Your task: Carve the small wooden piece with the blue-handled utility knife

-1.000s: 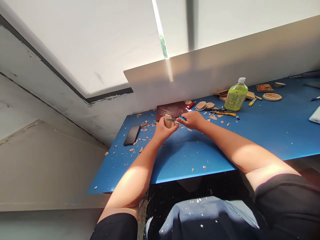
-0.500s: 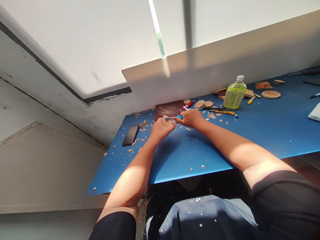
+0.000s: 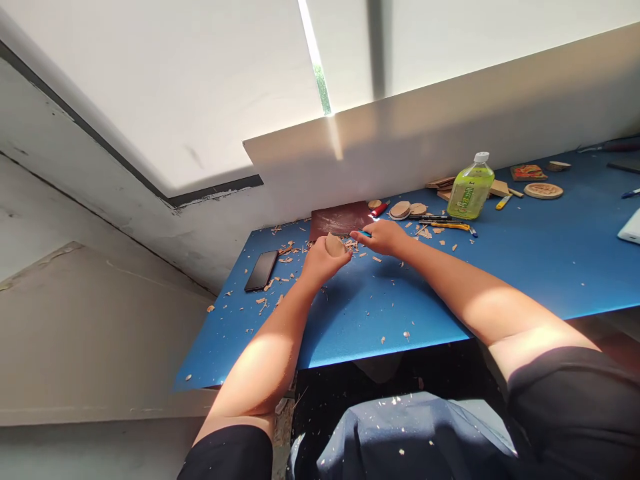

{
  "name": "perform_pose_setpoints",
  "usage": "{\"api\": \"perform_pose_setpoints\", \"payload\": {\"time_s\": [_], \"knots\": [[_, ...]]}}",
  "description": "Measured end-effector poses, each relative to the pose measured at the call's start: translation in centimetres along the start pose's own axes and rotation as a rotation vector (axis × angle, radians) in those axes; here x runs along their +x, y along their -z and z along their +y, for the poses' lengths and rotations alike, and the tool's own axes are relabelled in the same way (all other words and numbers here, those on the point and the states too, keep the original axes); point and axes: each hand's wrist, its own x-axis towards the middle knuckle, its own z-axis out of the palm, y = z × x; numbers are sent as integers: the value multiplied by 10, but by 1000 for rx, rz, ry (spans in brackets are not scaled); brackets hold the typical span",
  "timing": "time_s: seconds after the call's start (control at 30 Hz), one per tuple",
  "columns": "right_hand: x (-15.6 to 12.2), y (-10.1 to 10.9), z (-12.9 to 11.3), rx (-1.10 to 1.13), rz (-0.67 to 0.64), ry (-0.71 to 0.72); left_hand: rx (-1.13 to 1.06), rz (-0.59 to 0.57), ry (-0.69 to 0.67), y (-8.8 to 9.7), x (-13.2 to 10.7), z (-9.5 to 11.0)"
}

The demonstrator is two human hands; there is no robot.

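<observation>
My left hand [image 3: 320, 260] is closed around a small round piece of wood [image 3: 335, 246], held above the near edge of a dark red board. Just to its right, my right hand [image 3: 383, 237] grips a knife by its blue handle [image 3: 365, 233]. The knife's blade can hardly be made out at this moment. Pale wood shavings [image 3: 353, 247] lie scattered beneath and around both hands. The dark red board [image 3: 340, 218], scratched on top, lies just beyond them.
A black phone [image 3: 261, 271] lies left on the blue table [image 3: 400, 300]. Toward the back right are wood discs [image 3: 400, 210], a red-handled tool [image 3: 380, 209], a yellow cutter [image 3: 453, 225], a green liquid bottle [image 3: 471, 187] and a carved round plaque [image 3: 543, 191].
The knife's blade lay against the wood's top edge before; now the right hand has turned and the knife is apart from the wood. The wood is tilted differently in my left hand.
</observation>
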Motion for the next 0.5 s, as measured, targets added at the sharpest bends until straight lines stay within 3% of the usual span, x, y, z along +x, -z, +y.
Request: {"api": "perform_pose_setpoints", "payload": {"time_s": [0.23,0.5], "knots": [[0,-11,-15,19,-26,45,-55,8,-42,4,-4,6],[0,-8,-14,-154,105,-59,12,-36,7,5,1,6]]}}
